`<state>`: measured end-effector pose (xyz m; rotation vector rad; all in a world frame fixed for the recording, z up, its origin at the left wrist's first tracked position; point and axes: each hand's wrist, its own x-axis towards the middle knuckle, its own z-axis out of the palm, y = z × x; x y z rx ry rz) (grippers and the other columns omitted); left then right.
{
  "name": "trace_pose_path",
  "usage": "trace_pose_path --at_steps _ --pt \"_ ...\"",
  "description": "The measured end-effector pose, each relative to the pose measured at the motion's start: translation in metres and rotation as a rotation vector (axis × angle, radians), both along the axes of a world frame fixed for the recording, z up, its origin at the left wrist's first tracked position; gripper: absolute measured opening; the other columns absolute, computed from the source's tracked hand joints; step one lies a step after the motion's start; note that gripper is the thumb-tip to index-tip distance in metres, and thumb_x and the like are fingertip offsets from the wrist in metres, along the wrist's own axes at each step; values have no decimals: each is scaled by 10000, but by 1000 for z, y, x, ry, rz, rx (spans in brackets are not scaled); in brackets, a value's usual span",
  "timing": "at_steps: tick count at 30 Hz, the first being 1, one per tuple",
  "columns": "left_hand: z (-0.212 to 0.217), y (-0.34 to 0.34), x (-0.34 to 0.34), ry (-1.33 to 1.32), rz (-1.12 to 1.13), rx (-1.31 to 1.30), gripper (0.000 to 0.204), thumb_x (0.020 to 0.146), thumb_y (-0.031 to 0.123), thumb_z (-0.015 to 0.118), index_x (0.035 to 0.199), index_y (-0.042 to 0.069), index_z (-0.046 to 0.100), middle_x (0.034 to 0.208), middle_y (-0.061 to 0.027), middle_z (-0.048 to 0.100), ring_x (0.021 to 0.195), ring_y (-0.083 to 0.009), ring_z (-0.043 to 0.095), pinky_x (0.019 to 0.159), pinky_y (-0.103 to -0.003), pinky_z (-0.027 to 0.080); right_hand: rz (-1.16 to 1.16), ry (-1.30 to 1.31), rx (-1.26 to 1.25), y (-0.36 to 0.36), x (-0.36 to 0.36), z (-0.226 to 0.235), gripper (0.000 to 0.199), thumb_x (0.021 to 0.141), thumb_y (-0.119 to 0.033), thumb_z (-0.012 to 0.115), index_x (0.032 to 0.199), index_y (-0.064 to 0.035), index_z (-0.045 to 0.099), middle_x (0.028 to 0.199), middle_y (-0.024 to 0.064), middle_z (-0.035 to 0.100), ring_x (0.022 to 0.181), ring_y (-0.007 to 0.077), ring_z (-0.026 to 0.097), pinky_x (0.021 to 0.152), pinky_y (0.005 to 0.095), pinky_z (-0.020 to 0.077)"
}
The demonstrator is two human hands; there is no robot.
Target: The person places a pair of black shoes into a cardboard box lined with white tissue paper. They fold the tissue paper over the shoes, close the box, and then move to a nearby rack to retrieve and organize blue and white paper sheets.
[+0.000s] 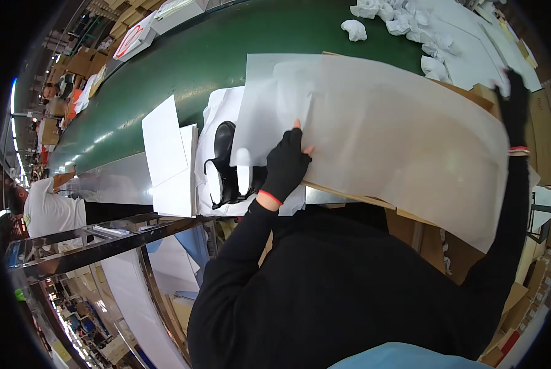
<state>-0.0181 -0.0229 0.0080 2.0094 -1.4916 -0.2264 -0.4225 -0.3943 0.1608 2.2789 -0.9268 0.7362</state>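
My left hand (286,161), in a black fingerless glove with a red cuff edge, lies on the lower left part of a large translucent sheet (404,135). Its forefinger and thumb are stretched out over the sheet. Beside it, a pair of black strapped shoes (224,144) with pale insides rests on white tissue paper (217,101); the sheet hides part of them. Out at the far right, past the sheet's edge, my right hand (514,107) is raised with its fingers apart and nothing visible in it. Brown cardboard (373,202) shows under the sheet.
A green conveyor belt (165,74) runs behind. White cards (168,154) stand left of the shoes. Crumpled paper balls (404,24) lie at the back right by flat white sheets (466,46). A metal frame (91,252) is near left; a person in white (54,206) works beyond.
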Motion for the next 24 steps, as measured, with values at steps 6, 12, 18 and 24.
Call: trace_pose_path --at_steps 6,12,18,24 --pt "4 15 -1 75 -95 157 570 838 211 631 1361 102 433 1030 -124 561 787 -288 626 677 -401 490 184 131 339 46 138 -101 367 848 -376 646 1136 -149 619 1376 140 457 1354 356 309 1060 594 227" --pt "0 39 4 263 -196 183 630 836 261 630 1386 75 384 1010 -141 553 795 -332 607 669 -421 483 200 293 877 53 219 -113 497 849 -524 590 1113 -107 642 1355 143 474 1377 389 250 1054 613 208" --pt "-1 40 9 381 -284 313 702 861 261 636 1459 108 302 1121 -141 556 945 -279 582 822 -376 464 124 240 621 25 228 -130 342 812 -418 645 1004 -136 634 1147 71 542 1163 286 459 941 628 305" --pt "-7 39 10 495 -273 290 693 855 253 643 1453 121 320 1119 -140 577 931 -283 609 807 -368 482 469 34 321 69 265 -115 282 844 -344 642 1043 -147 608 1200 99 528 1232 291 422 972 569 313"
